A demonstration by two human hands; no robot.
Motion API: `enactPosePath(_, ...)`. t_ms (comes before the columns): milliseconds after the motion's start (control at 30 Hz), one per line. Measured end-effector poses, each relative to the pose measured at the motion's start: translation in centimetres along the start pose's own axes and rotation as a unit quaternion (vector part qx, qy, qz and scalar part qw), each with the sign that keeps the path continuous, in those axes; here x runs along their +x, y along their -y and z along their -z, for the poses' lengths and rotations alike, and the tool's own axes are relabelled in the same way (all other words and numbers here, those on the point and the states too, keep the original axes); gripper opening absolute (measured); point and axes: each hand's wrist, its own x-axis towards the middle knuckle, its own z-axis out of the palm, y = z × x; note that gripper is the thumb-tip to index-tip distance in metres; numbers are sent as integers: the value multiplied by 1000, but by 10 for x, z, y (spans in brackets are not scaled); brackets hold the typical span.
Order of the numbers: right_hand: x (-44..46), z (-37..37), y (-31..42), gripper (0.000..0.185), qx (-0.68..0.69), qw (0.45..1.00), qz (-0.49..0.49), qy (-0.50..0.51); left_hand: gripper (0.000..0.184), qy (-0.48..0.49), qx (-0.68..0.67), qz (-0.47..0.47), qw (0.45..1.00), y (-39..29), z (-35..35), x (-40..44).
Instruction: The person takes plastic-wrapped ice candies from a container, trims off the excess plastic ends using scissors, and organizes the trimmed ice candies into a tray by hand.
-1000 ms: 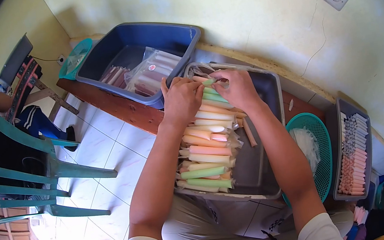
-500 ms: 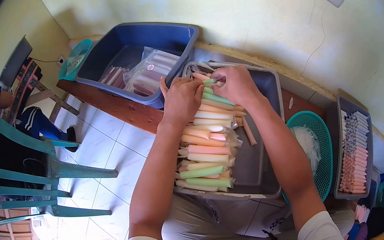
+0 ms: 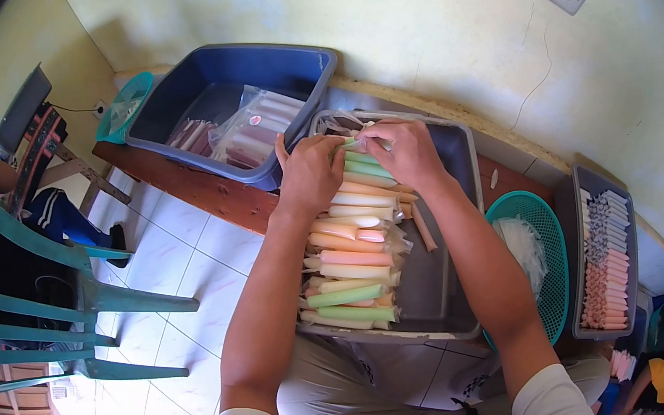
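Observation:
My left hand [image 3: 310, 173] is closed around one end of a pale green ice pop tube [image 3: 351, 144], a slim filled plastic sleeve. Pinched at the tube's other end is the thumb and fingers of my right hand [image 3: 404, 153], which partly hide it. Both hands are over the far end of a grey plastic tub [image 3: 446, 306]. Below them lies a long row of similar tubes [image 3: 356, 259] in orange, cream, pink and green, placed side by side. A loose orange-brown tube [image 3: 424, 227] rests to the right of the row.
A blue tub [image 3: 189, 68] with packed purple-brown tubes [image 3: 264, 119] stands behind on a wooden bench [image 3: 203, 193]. Right of me are a green basket [image 3: 554, 227] holding clear plastic bags and a grey tub [image 3: 602, 332] of tubes. A green chair [image 3: 89, 292] and other people are nearby.
The view has shifted slightly. My hands keep gripping the green tube's ends, and my right fingers have moved a little. At lower right, another person's head and yellow clothing come into view.

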Motion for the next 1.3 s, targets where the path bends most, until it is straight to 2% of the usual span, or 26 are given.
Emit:
enactPosePath(100, -2, -4, 9, 18, -29, 999, 20, -17, 22, -26, -16, -17, 999, 3, -3, -2)
enactPosePath(167, -1, -6, 20, 20, -66, 998, -19, -5, 23, -23, -15, -16, 999, 4, -4, -2)
enactPosePath(300, 2, -20, -1, 19, -75, 997, -1, -18, 28, -15, -19, -12, 1000, 1, -1, -2)
enactPosePath(400, 3, -21, 0, 21, -57, 998, -7, -28, 32, 14, -8, 13, 1000, -2, 3, -2)
enactPosePath(467, 4, -19, 5, 21, 15, 997, -12, -73, 32, 11, -15, 15, 1000, 0, 5, -1)
enactPosePath(533, 6, -7, 12, 21, 24, 996, -38, -74, 33, 4, -22, 17, 1000, 2, 4, 0)
enactPosePath(567, 6, -2, 14, 21, 33, 995, -63, -76, 32, -17, -27, 11, 999, 2, 3, -1)
enactPosePath(700, -2, 5, 11, 21, 74, 992, -62, -77, 33, -81, -25, -9, 996, 2, -4, 0)
enactPosePath(800, -3, 12, 12, 22, 122, 983, -107, -81, 35, -82, -20, -33, 996, 1, -1, 3)
enactPosePath(900, -5, 17, 6, 20, 179, 974, -123, -68, 32, -57, 1, -21, 998, -2, 7, 2)
enactPosePath(967, -7, 21, -2, 20, 235, 966, -109, -3, 29, -39, -3, -18, 999, -3, 17, -1)
enactPosePath(1000, -7, 24, -2, 20, 237, 965, -110, -5, 25, -21, -9, -17, 1000, -3, 21, -3)
enactPosePath(1067, -9, 33, -2, 20, 144, 979, -112, 91, 24, -18, -20, -24, 999, -5, 26, -7)
enactPosePath(1300, -11, 34, -2, 23, 146, 976, -81, 139, 18, 5, -37, -22, 999, -4, 32, -3)
